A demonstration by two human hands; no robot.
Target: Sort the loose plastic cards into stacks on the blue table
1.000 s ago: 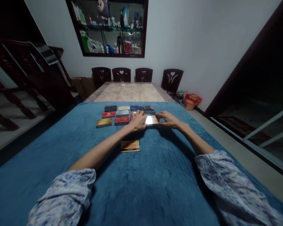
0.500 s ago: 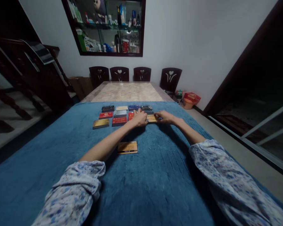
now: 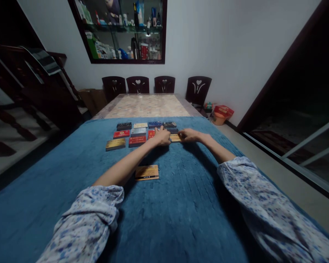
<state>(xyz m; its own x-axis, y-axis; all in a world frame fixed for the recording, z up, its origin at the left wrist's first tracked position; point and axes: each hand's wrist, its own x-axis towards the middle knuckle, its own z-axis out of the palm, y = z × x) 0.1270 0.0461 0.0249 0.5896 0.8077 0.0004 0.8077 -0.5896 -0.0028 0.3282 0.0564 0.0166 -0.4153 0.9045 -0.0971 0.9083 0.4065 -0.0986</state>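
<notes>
Several small stacks of cards stand in rows on the blue cloth. At the right end of the front row, a yellow card stack point(image 3: 175, 138) sits between my hands. My left hand point(image 3: 162, 137) touches its left side, fingers bent, partly over a red stack point(image 3: 151, 134). Fingers of my right hand point(image 3: 190, 135) close on its right end. Left of them are a red stack point(image 3: 137, 141) and a gold stack point(image 3: 115, 144). One orange-yellow card point(image 3: 147, 172) lies alone nearer to me, beside my left forearm.
The blue cloth point(image 3: 164, 219) covers the near part of a long table point(image 3: 150, 104). Dark chairs point(image 3: 199, 89) stand at its far end and side. A red and orange container point(image 3: 220, 115) is on the floor at right. Stair railings rise at left.
The view has shifted slightly. Both hands remain at the yellow stack, with barely any movement.
</notes>
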